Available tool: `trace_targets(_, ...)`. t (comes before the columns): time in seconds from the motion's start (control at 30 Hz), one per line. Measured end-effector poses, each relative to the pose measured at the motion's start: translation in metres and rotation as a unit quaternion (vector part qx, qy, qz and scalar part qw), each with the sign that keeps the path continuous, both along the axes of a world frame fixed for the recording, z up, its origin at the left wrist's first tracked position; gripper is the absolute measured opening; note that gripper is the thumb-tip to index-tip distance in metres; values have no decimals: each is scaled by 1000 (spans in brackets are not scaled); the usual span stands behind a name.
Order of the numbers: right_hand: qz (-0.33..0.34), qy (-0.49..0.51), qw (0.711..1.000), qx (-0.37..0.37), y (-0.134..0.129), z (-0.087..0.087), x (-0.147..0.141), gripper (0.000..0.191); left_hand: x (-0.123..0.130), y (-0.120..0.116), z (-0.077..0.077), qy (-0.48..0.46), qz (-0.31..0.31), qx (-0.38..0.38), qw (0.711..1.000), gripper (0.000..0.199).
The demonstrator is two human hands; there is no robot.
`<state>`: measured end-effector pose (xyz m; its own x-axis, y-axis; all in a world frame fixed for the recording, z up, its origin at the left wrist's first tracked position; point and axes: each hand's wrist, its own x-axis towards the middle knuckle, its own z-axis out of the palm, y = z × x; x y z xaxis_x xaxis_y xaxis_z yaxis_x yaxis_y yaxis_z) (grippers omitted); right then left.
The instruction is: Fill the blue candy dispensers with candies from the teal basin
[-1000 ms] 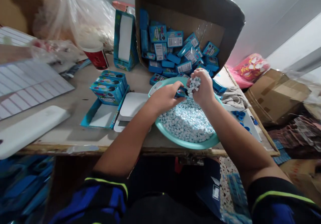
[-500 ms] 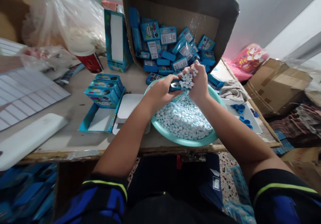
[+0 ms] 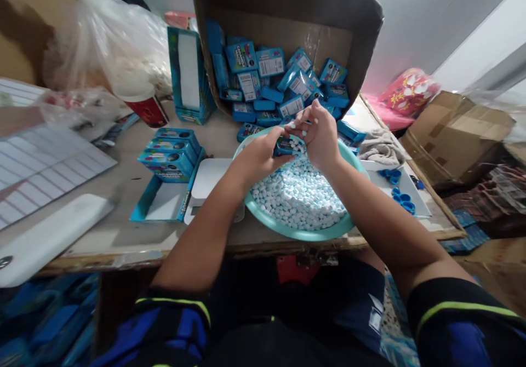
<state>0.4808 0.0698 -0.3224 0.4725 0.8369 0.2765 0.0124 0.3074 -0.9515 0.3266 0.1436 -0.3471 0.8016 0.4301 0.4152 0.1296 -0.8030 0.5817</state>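
Near the middle of the frame, the left hand (image 3: 259,156) has its fingers closed around a blue container (image 3: 283,147), above white pellets (image 3: 298,202) in a green basin (image 3: 302,235). The right hand (image 3: 324,137) is half open, fingers loosely curled; a second ago it cupped a full handful, now only a few pellets cling. I can't see much of the container behind the left fingers.

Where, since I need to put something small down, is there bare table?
A wide bare patch of table: between paper sheets, red cup and open blue tray. A smaller one: behind the scale, between that tray and the bowl. Crowded: above the bowl, where left hand and right hand are, and to its right, with cloth and blue caps.
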Motion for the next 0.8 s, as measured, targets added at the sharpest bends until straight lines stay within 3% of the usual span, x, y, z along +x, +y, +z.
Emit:
trace_targets(0.17,9,46,999,21,3,-1,0,58,-1,1,-1,-2,16,-28,999,48)
trace_targets(0.37,19,41,999,-6,8,-5,4,49,-3,2,0,-20,98,-38,994,54)
trace_targets(0.53,107,-6,994,21,5,-18,6,60,-2,3,0,0,93,-61,994,46)
trace_targets(0.63,130,-58,989,40,2,-17,5,56,-1,2,-1,-3,82,-50,995,46)
trace_targets(0.73,124,-100,986,56,3,-17,6,52,-4,1,0,-12,109,-45,993,49)
trace_targets(0.8,97,-117,988,23,5,-19,8,51,-6,1,1,-15,122,-49,991,48)
